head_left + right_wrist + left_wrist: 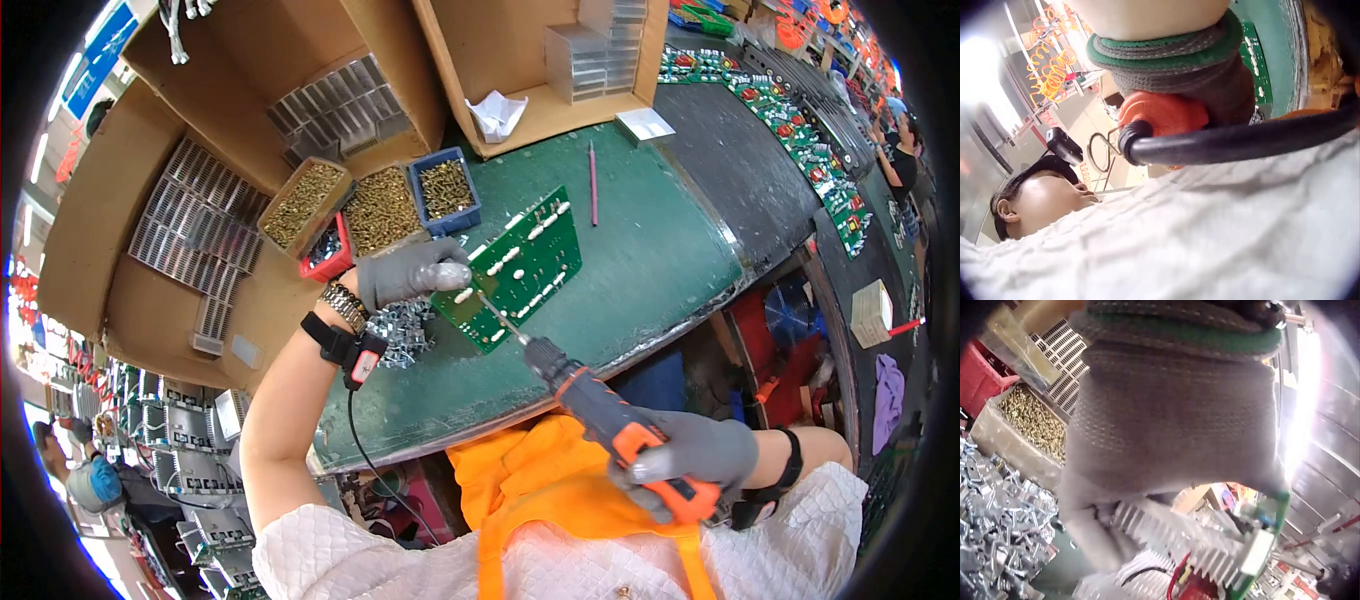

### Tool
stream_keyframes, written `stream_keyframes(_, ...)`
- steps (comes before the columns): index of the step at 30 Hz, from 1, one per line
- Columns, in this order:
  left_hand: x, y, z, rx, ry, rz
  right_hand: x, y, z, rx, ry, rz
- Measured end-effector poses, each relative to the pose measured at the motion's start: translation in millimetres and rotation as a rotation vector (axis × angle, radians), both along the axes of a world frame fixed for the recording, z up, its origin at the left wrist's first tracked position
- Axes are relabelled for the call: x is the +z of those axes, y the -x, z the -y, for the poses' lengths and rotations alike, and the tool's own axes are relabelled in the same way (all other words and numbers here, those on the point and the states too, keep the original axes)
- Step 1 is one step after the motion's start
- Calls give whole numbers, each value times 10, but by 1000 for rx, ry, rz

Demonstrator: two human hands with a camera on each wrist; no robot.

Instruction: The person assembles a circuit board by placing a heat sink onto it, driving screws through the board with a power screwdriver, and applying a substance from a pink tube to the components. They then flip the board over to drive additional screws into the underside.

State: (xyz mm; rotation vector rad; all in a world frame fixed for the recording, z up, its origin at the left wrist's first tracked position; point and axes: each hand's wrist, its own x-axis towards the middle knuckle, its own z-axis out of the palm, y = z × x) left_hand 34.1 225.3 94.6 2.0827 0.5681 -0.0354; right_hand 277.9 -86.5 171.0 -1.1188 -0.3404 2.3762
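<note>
Fastening, it seems: left hand (408,277) grips the green circuit board (540,250), right hand (695,452) holds the power driver (590,400), bit (505,320) meeting board; next likely needs straight pressure.

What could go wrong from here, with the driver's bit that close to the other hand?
1. The thin metal bit of the orange-and-black power screwdriver points at the green printed circuit board near the grey-gloved left hand; a slip might jab that hand or scratch the board.
2. Only the left hand appears to steady the board, so torque might twist it.
3. Loose silver metal pieces lie beside that hand; a bump might scatter them.
</note>
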Motion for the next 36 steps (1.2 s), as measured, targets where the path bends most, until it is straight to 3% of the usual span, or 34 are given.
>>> stream_keyframes(2,111,14,3,135,269,-76,-16,-139,57,-28,6,-28)
stream_keyframes(3,21,115,-182,185,364,87,-47,-246,97,28,-38,-57)
stream_keyframes(4,-101,178,-445,366,240,86,-76,-342,147,80,-79,-88)
stream_keyframes(6,-87,317,-748,496,-516,-250,-107,-415,207,52,-77,-71)
stream_keyframes(8,-293,371,-820,453,-722,-446,-104,-423,234,-94,-127,53)
stream_keyframes(9,-307,257,-780,335,-775,-594,-119,-421,239,-87,-140,59)
stream_keyframes(10,-590,259,-992,362,-845,-602,-161,-415,233,-91,-152,64)
stream_keyframes(12,-689,197,-1077,510,-813,-573,-266,-394,223,-110,-169,66)
stream_keyframes(16,-482,151,-968,467,-789,-645,-229,-369,173,-20,-163,99)
stream_keyframes(24,-417,347,-852,601,-741,-409,-270,-409,95,82,-262,99)
stream_keyframes(29,-167,304,-671,796,-648,-405,-282,-373,83,77,-279,103)
stream_keyframes(33,-291,421,-755,794,-707,-409,-308,-358,75,92,-290,109)
stream_keyframes(36,-267,418,-686,797,-706,-261,-298,-356,78,102,-293,136)
